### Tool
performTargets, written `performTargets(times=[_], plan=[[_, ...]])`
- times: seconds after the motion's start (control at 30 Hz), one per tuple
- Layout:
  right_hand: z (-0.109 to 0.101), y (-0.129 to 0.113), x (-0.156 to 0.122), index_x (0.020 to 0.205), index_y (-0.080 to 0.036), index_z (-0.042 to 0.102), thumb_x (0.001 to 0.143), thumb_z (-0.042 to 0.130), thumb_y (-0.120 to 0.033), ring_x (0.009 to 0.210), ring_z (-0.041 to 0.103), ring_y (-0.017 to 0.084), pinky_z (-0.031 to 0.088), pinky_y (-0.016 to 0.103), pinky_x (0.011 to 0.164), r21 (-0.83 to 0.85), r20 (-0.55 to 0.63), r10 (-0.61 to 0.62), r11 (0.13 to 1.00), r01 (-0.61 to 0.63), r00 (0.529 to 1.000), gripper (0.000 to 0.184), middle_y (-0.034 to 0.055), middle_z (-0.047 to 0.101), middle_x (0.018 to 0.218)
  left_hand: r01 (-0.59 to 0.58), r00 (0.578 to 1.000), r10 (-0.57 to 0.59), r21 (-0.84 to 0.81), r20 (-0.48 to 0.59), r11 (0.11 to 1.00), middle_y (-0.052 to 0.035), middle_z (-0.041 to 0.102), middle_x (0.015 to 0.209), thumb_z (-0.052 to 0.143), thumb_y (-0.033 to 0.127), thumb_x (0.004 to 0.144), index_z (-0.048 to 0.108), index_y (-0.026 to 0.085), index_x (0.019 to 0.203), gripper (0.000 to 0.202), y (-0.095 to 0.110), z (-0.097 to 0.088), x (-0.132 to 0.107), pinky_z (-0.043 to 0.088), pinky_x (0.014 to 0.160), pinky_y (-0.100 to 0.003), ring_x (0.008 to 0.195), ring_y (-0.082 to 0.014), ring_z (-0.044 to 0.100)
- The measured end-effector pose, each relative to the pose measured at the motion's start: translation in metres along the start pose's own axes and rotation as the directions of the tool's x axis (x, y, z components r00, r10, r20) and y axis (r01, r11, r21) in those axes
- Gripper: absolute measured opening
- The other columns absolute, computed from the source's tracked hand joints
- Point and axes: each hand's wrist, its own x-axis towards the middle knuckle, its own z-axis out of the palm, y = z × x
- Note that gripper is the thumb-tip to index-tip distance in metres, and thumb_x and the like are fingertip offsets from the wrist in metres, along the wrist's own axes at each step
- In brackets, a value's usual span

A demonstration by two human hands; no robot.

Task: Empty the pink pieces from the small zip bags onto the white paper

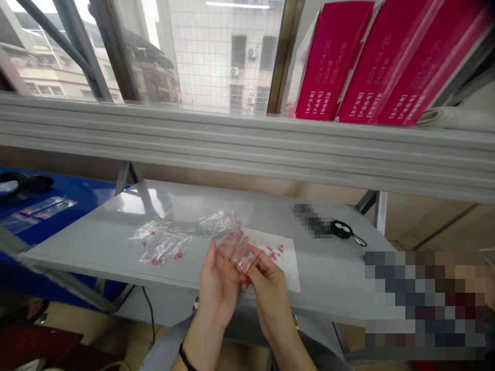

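Note:
Both hands hold one small clear zip bag (240, 252) with a red seal strip, over the near edge of the grey table (116, 242). My left hand (218, 283) supports the bag from below, palm up with fingers curled behind it. My right hand (270, 288) pinches the bag's red-edged mouth between thumb and fingers. Small pink pieces show inside the bag. Just behind the hands lies a white sheet (286, 263) with loose pink pieces (275, 252) on it. Other clear bags with pink pieces (164, 242) lie to the left, and one bag (218, 222) sits behind.
A black keyring tag (342, 229) lies at the table's right. Red boxes (367, 62) stand on the shelf above, beside a window. A blue table (50, 206) with more clear bags is at the left. A black cable (149, 314) hangs under the table.

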Motion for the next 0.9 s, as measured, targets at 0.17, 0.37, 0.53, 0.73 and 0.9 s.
performTargets(times=[0.17,0.37,0.53,0.73,0.9], plan=[[-0.002,-0.002,-0.001,0.119,-0.015,0.072,0.078,0.075,-0.035,0.056,0.052,0.013,0.042,0.025,0.054,-0.016,-0.079,0.005,1.0,-0.006,0.997,0.046,-0.0036,0.059,0.064,-0.187,0.972,0.206,0.161,-0.109,0.969,-0.005,0.07,0.084,0.07,0.027,0.09,0.064,0.015,0.086,0.013,0.002,-0.01,0.009,0.057,0.067,-0.025,0.075,-0.0162,0.069],[-0.006,0.003,0.001,0.123,-0.015,0.069,0.082,0.074,-0.036,0.057,0.053,0.012,0.042,0.026,0.056,-0.015,-0.056,0.009,1.0,-0.01,0.998,0.047,-0.0016,0.063,0.07,-0.235,0.968,0.251,0.264,-0.027,0.935,0.0077,0.046,0.06,0.083,0.033,0.077,0.056,0.017,0.073,0.032,0.0,-0.014,0.008,0.047,0.052,-0.019,0.052,-0.0078,0.05],[-0.008,0.006,0.003,0.123,-0.014,0.068,0.082,0.076,-0.038,0.056,0.051,0.012,0.04,0.025,0.055,0.015,-0.039,0.02,1.0,-0.02,0.999,0.048,-0.0022,0.062,0.068,-0.252,0.962,0.272,0.288,-0.032,0.924,0.0061,0.049,0.062,0.085,0.033,0.075,0.059,0.016,0.073,0.031,0.002,-0.016,0.009,0.046,0.052,-0.019,0.053,-0.0077,0.049],[-0.005,0.004,0.002,0.123,-0.014,0.069,0.08,0.077,-0.037,0.057,0.052,0.011,0.042,0.024,0.054,0.058,-0.03,0.032,0.998,-0.03,0.999,0.049,-0.0009,0.064,0.071,-0.286,0.949,0.314,0.345,-0.027,0.894,0.0028,0.055,0.07,0.084,0.03,0.074,0.063,0.015,0.075,0.026,0.004,-0.018,0.008,0.048,0.055,-0.02,0.058,-0.0087,0.052],[-0.004,0.004,0.003,0.124,-0.015,0.069,0.081,0.076,-0.036,0.057,0.053,0.012,0.043,0.025,0.054,0.036,-0.027,0.018,0.999,-0.017,0.999,0.048,-0.0013,0.064,0.069,-0.295,0.945,0.326,0.348,-0.032,0.89,0.0035,0.054,0.07,0.083,0.03,0.075,0.063,0.016,0.078,0.025,0.004,-0.017,0.009,0.047,0.054,-0.019,0.057,-0.0086,0.051]])
